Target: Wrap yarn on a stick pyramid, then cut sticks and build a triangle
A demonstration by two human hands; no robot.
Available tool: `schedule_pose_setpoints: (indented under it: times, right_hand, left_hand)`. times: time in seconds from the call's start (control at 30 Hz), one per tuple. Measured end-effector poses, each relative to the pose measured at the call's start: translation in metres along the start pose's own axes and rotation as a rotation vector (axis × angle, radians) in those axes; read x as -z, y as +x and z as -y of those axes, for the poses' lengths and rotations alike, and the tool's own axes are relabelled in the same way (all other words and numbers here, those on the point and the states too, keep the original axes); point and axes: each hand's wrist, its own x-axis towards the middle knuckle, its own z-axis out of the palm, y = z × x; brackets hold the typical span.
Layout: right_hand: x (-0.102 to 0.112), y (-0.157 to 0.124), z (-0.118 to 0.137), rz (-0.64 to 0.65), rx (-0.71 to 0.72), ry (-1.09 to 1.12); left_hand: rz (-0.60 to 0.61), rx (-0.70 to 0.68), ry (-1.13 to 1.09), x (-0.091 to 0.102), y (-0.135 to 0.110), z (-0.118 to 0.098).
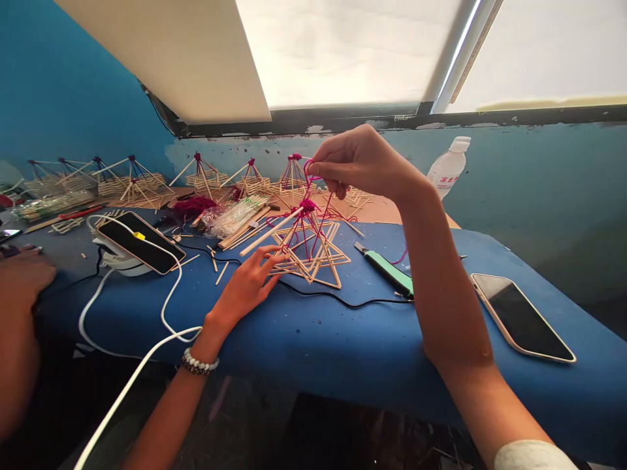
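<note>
In front of me on the blue table stands a frame of thin wooden sticks [327,269], laid in a star shape. Purple-red strands rise from it to a wrapped knot [307,206] at the top, where a longer stick [272,231] slants down to the left. My left hand [252,279] touches the left side of the frame, its fingers stretched out. Above the knot, my right hand [360,162] pinches a magenta yarn [309,171] between thumb and fingers; the yarn hangs in a loop down to the frame.
A green-handled cutter [389,271] and a phone [526,318] lie to the right; a plastic bottle [449,164] stands behind. At left, another phone [141,243] rests on a stand with white cables. Several similar stick frames [198,176] line the back. Another person's hand [24,274] is far left.
</note>
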Motion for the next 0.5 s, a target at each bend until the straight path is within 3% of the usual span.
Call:
schedule_pose_setpoints:
  times: [0.1, 0.23, 0.3, 0.33, 0.43, 0.5]
  right_hand:
    - [-0.002, 0.001, 0.000, -0.013, 0.020, -0.016]
    - [-0.004, 0.002, -0.001, -0.030, 0.029, -0.006]
    - [-0.005, 0.002, 0.000, -0.036, 0.020, 0.010]
    - [-0.005, 0.003, 0.000, -0.040, 0.015, 0.018]
    - [-0.007, 0.004, 0.002, -0.052, 0.008, 0.034]
    - [-0.008, 0.005, 0.003, -0.054, 0.012, 0.037]
  left_hand:
    - [-0.061, 0.032, -0.009, 0.003, -0.002, -0.001]
    - [-0.371, 0.203, -0.124, 0.020, 0.011, 0.002]
    - [-0.468, 0.326, -0.256, 0.032, 0.024, 0.001]
    - [-0.427, 0.369, -0.326, 0.036, 0.032, 0.000]
    - [-0.117, 0.342, -0.404, 0.041, 0.050, -0.008]
    - [-0.104, 0.318, -0.338, 0.037, 0.058, -0.013]
